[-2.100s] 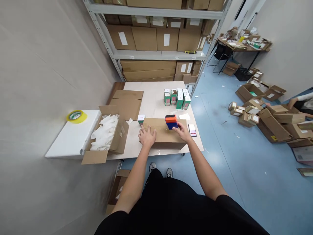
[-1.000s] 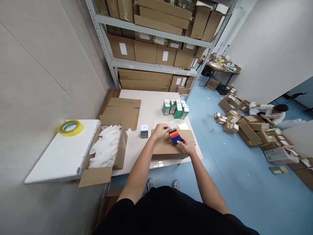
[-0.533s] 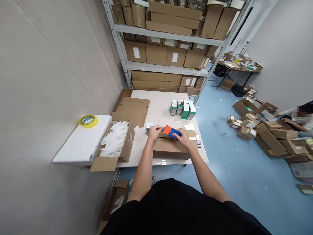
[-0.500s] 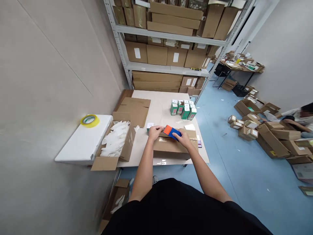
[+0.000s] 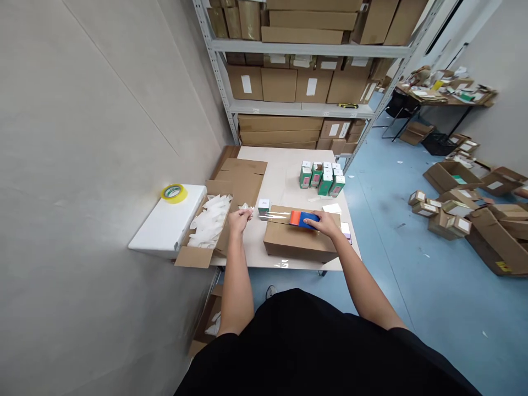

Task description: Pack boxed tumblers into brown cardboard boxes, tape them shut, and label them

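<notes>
A closed brown cardboard box [image 5: 301, 245] lies at the near edge of the pale table [image 5: 284, 181]. On its top, my right hand [image 5: 326, 224] grips an orange and blue tape dispenser [image 5: 303, 219]. A strip of clear tape [image 5: 274, 216] stretches leftward from the dispenser to my left hand [image 5: 240, 220], which pinches the tape's free end out past the box's left edge. A small green and white carton [image 5: 264, 206] stands just behind the strip.
An open box of white packing bags [image 5: 209, 223] sits left of my hand, beside a white block with a yellow tape roll [image 5: 174, 193]. Flat cardboard [image 5: 243, 176], several green cartons [image 5: 322, 176] and a phone [image 5: 345, 230] lie on the table. Shelves of boxes [image 5: 297, 82] stand behind; cartons [image 5: 462, 203] litter the floor at right.
My left hand has drawn away to the left, pulling a length of clear tape out from the dispenser, which stays on the box under my right hand. The camera swung left.
</notes>
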The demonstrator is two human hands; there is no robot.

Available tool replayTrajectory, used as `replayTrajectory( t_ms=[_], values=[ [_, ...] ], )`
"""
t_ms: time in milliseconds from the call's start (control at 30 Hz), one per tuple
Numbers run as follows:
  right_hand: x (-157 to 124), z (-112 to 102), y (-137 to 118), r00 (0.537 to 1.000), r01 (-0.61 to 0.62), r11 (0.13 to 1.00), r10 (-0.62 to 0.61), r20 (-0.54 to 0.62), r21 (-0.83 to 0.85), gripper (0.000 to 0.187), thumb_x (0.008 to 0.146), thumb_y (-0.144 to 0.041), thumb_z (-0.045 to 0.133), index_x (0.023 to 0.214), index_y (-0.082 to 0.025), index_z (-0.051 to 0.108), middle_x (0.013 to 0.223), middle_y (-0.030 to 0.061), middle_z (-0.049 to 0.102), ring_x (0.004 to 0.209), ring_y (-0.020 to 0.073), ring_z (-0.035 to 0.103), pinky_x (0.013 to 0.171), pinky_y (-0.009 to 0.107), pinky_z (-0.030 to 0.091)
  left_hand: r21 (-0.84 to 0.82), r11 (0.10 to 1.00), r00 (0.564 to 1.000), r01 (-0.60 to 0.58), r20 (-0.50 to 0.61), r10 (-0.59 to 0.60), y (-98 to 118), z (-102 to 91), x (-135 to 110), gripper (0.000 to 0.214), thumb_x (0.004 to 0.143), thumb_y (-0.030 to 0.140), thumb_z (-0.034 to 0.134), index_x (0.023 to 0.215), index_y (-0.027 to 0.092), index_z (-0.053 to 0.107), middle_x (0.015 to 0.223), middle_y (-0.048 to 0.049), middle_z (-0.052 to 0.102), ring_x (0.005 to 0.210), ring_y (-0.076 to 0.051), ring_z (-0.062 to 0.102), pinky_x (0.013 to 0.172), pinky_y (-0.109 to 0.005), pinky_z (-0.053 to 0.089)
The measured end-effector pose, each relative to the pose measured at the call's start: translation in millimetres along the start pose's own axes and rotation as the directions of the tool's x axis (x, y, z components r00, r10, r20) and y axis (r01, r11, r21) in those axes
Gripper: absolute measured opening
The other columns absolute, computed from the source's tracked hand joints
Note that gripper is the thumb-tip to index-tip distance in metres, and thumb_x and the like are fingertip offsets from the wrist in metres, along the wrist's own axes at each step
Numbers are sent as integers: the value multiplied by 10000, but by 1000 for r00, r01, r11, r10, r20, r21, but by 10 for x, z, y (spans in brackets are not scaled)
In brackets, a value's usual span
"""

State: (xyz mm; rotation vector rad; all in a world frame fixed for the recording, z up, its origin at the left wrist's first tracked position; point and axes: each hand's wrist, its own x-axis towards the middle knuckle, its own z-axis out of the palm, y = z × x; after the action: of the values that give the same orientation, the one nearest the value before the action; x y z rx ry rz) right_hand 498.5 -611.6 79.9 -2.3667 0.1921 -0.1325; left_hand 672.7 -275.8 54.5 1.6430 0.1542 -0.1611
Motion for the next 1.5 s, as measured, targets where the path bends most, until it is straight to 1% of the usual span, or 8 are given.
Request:
replayTrajectory(
  t_ms=[233, 700, 967, 1067, 1167, 1233, 1333, 1500],
  values=[
    [264, 54, -28, 999, 3, 977, 7, 46, -212, 575, 905, -742, 596, 860, -200, 782, 817, 94, 758, 748, 232, 630, 648, 293, 353, -61, 980, 982, 187, 13, -187, -358, 34, -34, 246, 634, 328, 868, 713, 137, 734, 634, -35, 693, 600, -119, 601, 615, -245, 482],
    [189, 60, -48, 1000, -3, 990, 4, 6, -143, 519, 904, -705, 608, 827, -208, 738, 813, 70, 737, 785, 227, 626, 681, 291, 383, 31, 934, 906, 355, 237, -352, -938, 384, -29, 405, 635, 462, 917, 773, 134, 724, 702, -90, 710, 622, -143, 647, 596, -245, 501],
    [154, 85, -28, 999, -45, 994, 45, -2, -102, 536, 877, -736, 612, 863, -216, 745, 803, 60, 729, 754, 223, 622, 678, 288, 404, 287, 902, 908, 323, 173, -380, -1103, 358, -112, 620, 723, 517, 841, 1178, 113, 724, 776, -77, 725, 707, -209, 696, 711, -335, 557],
    [161, 78, -54, 999, -39, 992, 39, 2, -121, 526, 885, -727, 616, 864, -220, 752, 817, 67, 745, 765, 228, 636, 682, 286, 409, 354, 904, 946, 240, 124, -300, -1001, 258, -133, 530, 773, 395, 787, 1237, 146, 723, 1039, -151, 769, 952, -268, 730, 874, -372, 561],
    [199, 45, -81, 999, -28, 988, 34, 33, -150, 510, 891, -714, 630, 868, -222, 763, 832, 73, 760, 769, 231, 647, 675, 285, 398, 356, 932, 965, -66, 261, -31, -732, 256, -105, 567, 826, 355, 713, 1375, 220, 678, 1387, -137, 687, 1202, -273, 673, 1009, -356, 527],
    [236, 13, -99, 998, -29, 985, 38, 51, -172, 513, 894, -714, 631, 854, -221, 766, 817, 73, 758, 746, 226, 640, 657, 286, 383, 325, 870, 834, -372, 528, 159, -505, 313, -48, 734, 784, 391, 766, 1487, 254, 606, 1547, -116, 580, 1345, -299, 593, 1072, -378, 503],
    [290, -25, -126, 997, -20, 980, 34, 71, -197, 542, 887, -736, 632, 794, -217, 756, 768, 72, 744, 695, 213, 618, 629, 290, 364, 377, 694, 608, -613, 786, 109, -228, 421, 70, 1091, 546, 423, 952, 1550, 268, 555, 1640, -112, 486, 1511, -386, 414, 1205, -436, 387],
    [327, -19, -156, 993, -32, 966, 60, 100, -257, 602, 826, -812, 667, 723, -224, 745, 708, 87, 728, 655, 218, 614, 584, 299, 345, 562, 533, 634, -633, 771, -60, -120, 498, 202, 1184, 449, 515, 985, 1535, 295, 570, 1670, -87, 448, 1592, -467, 223, 1253, -482, 291]
  ],
)
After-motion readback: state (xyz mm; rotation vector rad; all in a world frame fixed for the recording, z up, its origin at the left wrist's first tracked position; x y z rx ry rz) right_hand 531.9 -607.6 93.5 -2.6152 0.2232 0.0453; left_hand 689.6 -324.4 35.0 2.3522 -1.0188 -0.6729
